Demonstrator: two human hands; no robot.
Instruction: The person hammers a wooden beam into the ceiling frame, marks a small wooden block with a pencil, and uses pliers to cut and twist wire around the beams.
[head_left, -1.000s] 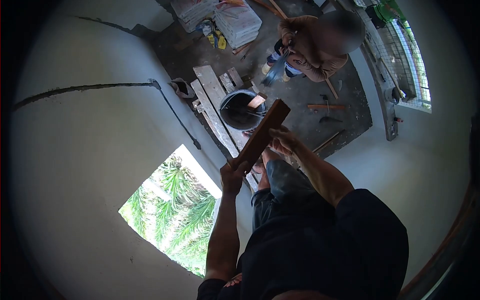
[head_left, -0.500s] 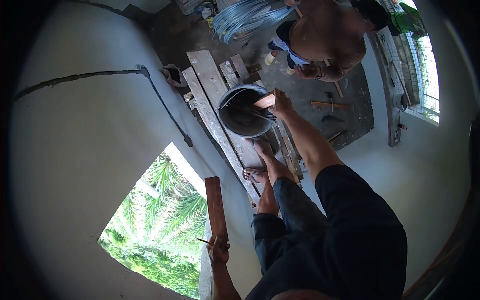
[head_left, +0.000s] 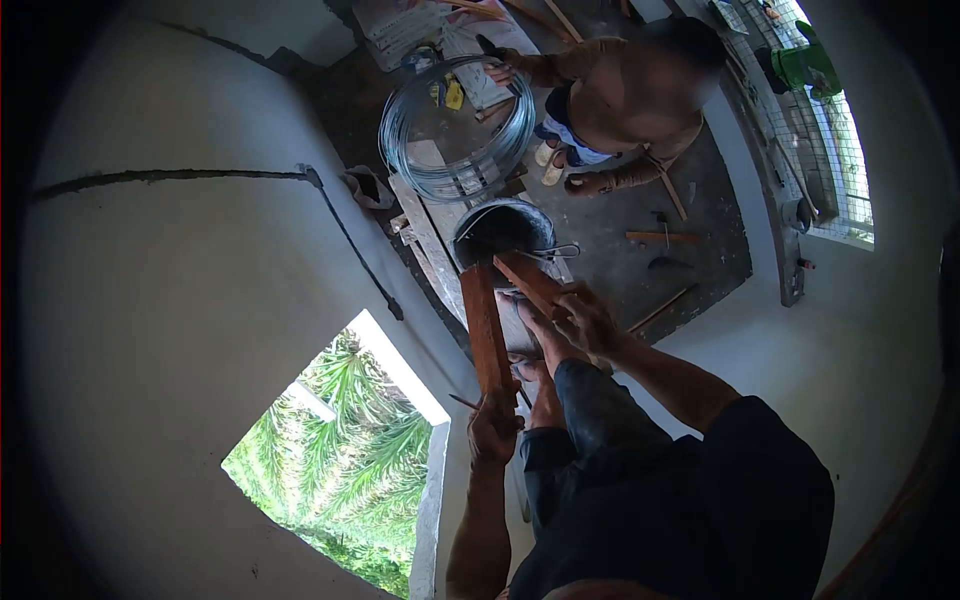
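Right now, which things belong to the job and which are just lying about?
In use:
reddish wooden board, left hand
reddish wooden piece, right hand
probably the round black bucket

Seemingly lying about:
orange wooden strip on grey floor
white printed packages

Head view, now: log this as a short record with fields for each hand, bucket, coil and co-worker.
Left hand: grips a reddish board and a thin stick-like item
Right hand: grips a second wooden piece
Bucket: dark, on planks, partly hidden by the wood
Wire coil: beyond the bucket
Co-worker: one hand at the coil's edge
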